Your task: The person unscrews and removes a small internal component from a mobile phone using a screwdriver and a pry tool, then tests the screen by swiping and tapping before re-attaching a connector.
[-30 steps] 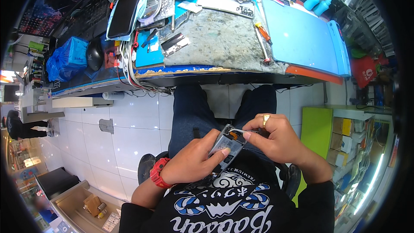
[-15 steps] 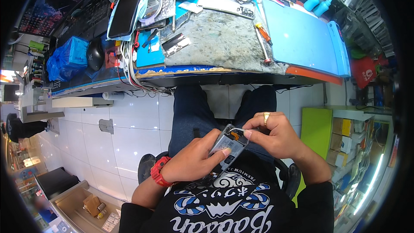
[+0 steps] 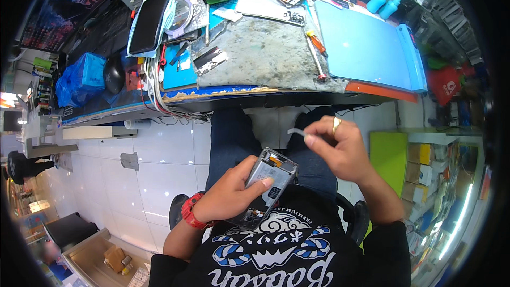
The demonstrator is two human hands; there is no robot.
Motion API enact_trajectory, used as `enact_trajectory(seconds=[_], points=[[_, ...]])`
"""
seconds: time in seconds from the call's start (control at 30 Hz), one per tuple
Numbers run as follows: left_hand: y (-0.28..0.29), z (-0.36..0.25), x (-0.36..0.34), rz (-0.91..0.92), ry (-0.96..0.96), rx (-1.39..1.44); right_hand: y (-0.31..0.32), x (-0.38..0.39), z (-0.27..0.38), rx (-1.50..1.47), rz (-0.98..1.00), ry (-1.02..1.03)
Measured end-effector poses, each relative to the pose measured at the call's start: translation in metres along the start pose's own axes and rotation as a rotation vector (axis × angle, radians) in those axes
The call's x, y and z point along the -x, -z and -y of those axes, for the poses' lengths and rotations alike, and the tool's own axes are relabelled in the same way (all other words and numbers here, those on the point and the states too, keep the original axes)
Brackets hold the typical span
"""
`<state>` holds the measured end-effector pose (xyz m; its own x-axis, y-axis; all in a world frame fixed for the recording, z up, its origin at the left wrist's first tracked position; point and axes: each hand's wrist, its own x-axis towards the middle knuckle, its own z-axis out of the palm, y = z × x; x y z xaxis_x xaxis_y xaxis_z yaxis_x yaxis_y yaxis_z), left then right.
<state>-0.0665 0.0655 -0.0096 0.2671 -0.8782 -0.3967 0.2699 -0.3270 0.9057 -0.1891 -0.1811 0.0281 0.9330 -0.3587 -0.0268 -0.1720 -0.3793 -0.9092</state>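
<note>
An opened smartphone (image 3: 272, 180) is held above my lap, its battery and inner parts facing up. My left hand (image 3: 239, 187) wraps around its left side, with the thumb lying across the battery. An orange flex cable (image 3: 274, 160) shows near the phone's far end. Up and to the right, apart from the phone, my right hand (image 3: 338, 141) pinches a thin pale strip (image 3: 296, 131) between thumb and forefinger. The strip's curved free end points left. What it is made of I cannot tell.
Ahead is a workbench with a grey worn mat (image 3: 255, 48), a blue pad (image 3: 366, 42) and a screwdriver (image 3: 317, 42). A black phone (image 3: 149, 24) and cables (image 3: 152, 82) lie at its left. A glass display case (image 3: 435, 196) stands to my right.
My right hand has lifted up and away from the phone with the pale strip, which previously lay at the phone's far edge. My left hand and the phone have shifted slightly left.
</note>
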Motion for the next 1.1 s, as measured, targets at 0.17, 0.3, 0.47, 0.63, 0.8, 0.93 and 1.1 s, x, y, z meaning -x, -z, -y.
enact_trajectory(seconds=[0.17, 0.3, 0.47, 0.63, 0.8, 0.93, 1.1], points=[[0.003, -0.016, 0.002, -0.039, 0.052, 0.007, 0.004, -0.027, -0.025, 0.175, -0.329, 0.059], [0.006, -0.016, 0.004, -0.042, 0.058, 0.033, 0.001, -0.043, -0.038, 0.319, -0.398, 0.107], [0.007, -0.015, 0.006, -0.03, 0.056, 0.068, -0.004, -0.045, -0.042, 0.519, -0.415, 0.131], [0.009, -0.015, 0.006, -0.031, 0.06, 0.061, -0.001, -0.043, -0.034, 0.694, -0.257, 0.079], [0.008, -0.015, 0.005, -0.029, 0.052, 0.09, 0.005, -0.044, -0.027, 0.789, -0.095, 0.071], [0.009, -0.014, 0.006, -0.026, 0.043, 0.091, 0.013, -0.05, -0.026, 0.725, -0.024, 0.054], [0.009, -0.015, 0.006, -0.037, 0.045, 0.081, 0.017, -0.05, -0.014, 0.629, 0.09, -0.097]])
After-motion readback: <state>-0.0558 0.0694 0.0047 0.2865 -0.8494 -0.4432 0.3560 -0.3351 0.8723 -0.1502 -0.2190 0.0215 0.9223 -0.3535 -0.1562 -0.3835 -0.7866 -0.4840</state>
